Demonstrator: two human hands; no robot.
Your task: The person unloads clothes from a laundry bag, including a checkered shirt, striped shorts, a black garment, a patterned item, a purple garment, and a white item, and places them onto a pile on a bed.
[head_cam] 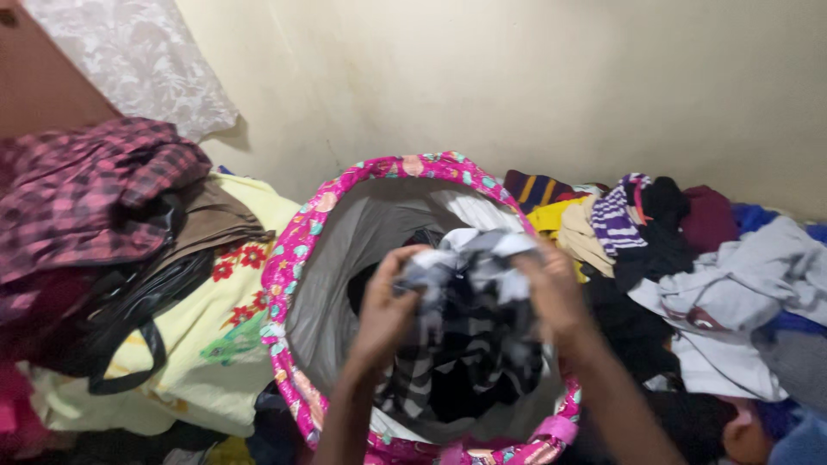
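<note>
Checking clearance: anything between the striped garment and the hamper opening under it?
Nothing visible. Both hands, left and right, hold the garment directly over the hamper mouth; only clothes already inside lie below it.

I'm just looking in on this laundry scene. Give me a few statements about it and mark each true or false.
1. Both hands, left hand and right hand, grip the same black, grey and white striped garment. True.
2. The garment is held over a blue plastic bucket. False: it is over a round fabric hamper with a pink floral rim.
3. A pink plaid shirt lies on the pile to the left. True.
4. The floor to the right of the hamper is bare. False: a heap of clothes lies there, including a purple and white striped piece.
5. A black bag strap hangs over a yellow cloth. True.
</note>
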